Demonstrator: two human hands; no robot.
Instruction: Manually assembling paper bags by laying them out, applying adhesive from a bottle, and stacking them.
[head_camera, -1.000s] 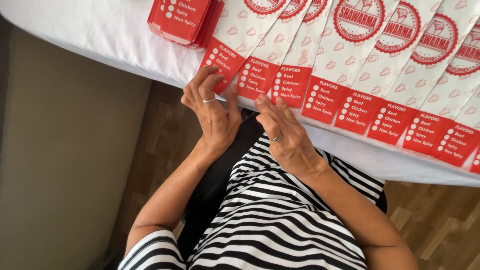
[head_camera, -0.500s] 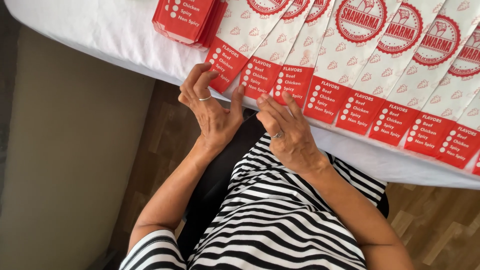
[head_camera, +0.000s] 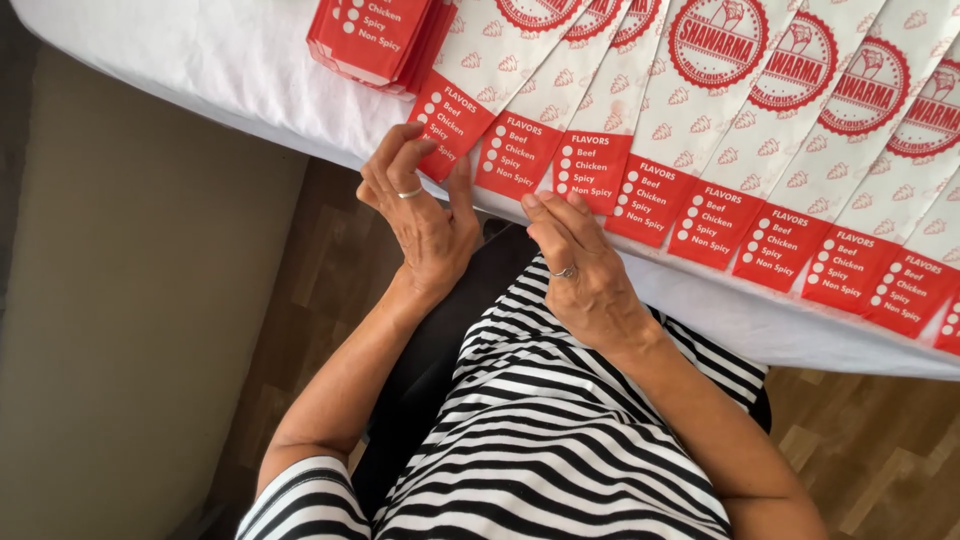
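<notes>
Hands (head_camera: 425, 215) barely shifted, paper sleeve (head_camera: 470, 100) at fingertips

matt paper sleeves (head_camera: 700, 130) – smooth white cloth (head_camera: 220, 60), wood floor (head_camera: 860, 450).

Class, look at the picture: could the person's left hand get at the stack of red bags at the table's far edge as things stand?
Probably yes: the left hand rests at the table edge, and only bare white tablecloth lies between it and the stack of red bags.

Long white paper sleeves (head_camera: 700, 130) with red printed ends and round red emblems are lying fanned in an overlapping row just above both hands — the leftmost red end (head_camera: 452, 125) is touching the left hand (head_camera: 425, 215). Further up-left, a red stack (head_camera: 380, 35) is sitting.
</notes>
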